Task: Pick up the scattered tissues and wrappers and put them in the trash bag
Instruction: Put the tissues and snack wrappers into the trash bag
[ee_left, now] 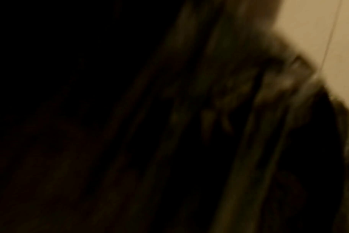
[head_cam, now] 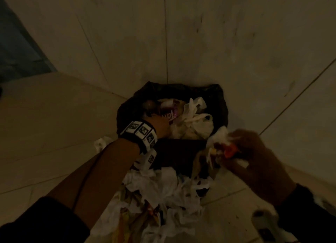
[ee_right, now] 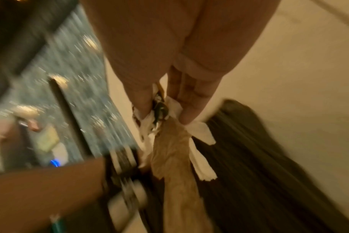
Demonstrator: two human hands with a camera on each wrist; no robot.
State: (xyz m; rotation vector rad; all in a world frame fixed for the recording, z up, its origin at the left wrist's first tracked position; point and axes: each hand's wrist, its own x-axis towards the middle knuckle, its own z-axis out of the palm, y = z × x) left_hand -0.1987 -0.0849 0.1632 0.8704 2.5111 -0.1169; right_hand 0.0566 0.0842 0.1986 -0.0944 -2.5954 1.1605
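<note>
An open black trash bag (head_cam: 221, 104) stands on the floor against the wall, with a white plastic bag (head_cam: 198, 122) and a purple wrapper (head_cam: 169, 113) inside. My left hand (head_cam: 161, 123) reaches into the bag's mouth; its fingers are hidden, and the left wrist view is dark and blurred. To the right of the bag, my right hand (head_cam: 225, 152) grips a bundle of tissues and wrappers (head_cam: 219, 139), including an orange piece. In the right wrist view, the fingertips (ee_right: 184, 116) pinch white tissue (ee_right: 201, 135) and hanging brown paper (ee_right: 173, 157). A pile of scattered tissues (head_cam: 163, 193) lies in front of the bag.
A tiled wall (head_cam: 218, 43) rises right behind the bag. One white scrap (head_cam: 101, 142) lies on the floor tiles left of the bag. A grey object (head_cam: 263, 222) sits at the lower right, and a dark blue surface (head_cam: 18, 43) at the upper left.
</note>
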